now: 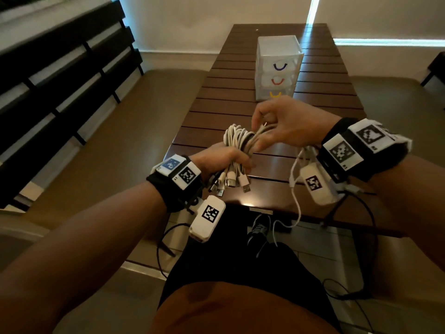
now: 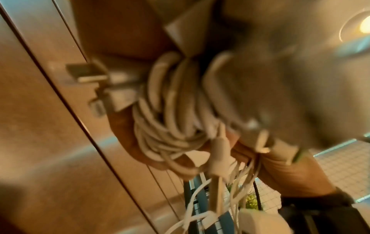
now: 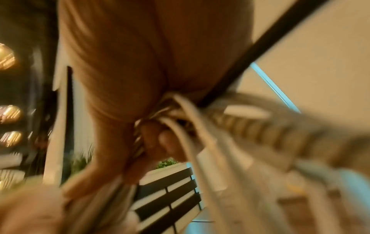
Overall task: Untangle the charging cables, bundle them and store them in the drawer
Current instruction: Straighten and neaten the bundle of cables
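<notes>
A bundle of white and grey charging cables [image 1: 237,138] is held over the near end of the dark slatted table [image 1: 216,109]. My left hand [image 1: 224,159] grips the bundle's lower part, with several USB plugs [image 1: 231,183] hanging below the fist. My right hand [image 1: 277,126] pinches cable strands at the top of the coil. The left wrist view shows blurred cable loops [image 2: 170,114] wrapped in the palm. In the right wrist view, fingers [image 3: 158,140] curl round strands [image 3: 190,120]. A small white drawer unit [image 1: 277,68] with three shut drawers stands further along the table.
A dark slatted bench back [image 1: 60,80] runs along the left, with a cushioned seat [image 1: 120,141] beside the table. Another seat lies to the right. White and black wrist-device leads [image 1: 296,206] dangle past the table's near edge above my lap.
</notes>
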A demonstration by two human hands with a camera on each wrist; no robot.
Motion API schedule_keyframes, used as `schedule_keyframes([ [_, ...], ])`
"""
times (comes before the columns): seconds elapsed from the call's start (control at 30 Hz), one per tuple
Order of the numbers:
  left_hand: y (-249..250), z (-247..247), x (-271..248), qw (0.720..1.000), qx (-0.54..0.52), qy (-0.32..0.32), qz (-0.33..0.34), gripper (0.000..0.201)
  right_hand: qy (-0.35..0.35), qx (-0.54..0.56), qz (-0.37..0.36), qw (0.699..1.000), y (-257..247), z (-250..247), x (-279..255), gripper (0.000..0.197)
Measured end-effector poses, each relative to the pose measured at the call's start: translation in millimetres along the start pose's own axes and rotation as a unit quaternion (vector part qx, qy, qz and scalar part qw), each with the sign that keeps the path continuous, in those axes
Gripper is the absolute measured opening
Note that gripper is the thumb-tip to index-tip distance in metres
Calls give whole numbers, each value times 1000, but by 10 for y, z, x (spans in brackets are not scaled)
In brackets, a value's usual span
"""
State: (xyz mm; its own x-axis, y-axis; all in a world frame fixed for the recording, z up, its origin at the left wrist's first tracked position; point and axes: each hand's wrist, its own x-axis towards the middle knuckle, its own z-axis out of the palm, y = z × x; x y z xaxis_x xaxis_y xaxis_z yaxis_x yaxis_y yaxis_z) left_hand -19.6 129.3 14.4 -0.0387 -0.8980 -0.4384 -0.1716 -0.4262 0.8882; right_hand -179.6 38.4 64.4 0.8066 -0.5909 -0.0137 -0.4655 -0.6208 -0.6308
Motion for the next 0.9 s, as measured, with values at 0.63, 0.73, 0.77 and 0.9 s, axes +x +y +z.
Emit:
schedule_keyframes([
  [0.63,-425,-32,86,994,-70,8,-79,18,-67,-201,115,971,406,80,163,81],
  [0.73,-497,-21,84,990,-97,17,-105,35,-40,-165,24,985,299,194,44,83],
  [0.77,-499,-19,88,991,-82,20,-103,40,-40,-170,-11,985,274,275,2,78],
  [0.9,-448,6,83,995,-45,18,-91,14,-72,-163,-35,983,272,539,-78,66],
])
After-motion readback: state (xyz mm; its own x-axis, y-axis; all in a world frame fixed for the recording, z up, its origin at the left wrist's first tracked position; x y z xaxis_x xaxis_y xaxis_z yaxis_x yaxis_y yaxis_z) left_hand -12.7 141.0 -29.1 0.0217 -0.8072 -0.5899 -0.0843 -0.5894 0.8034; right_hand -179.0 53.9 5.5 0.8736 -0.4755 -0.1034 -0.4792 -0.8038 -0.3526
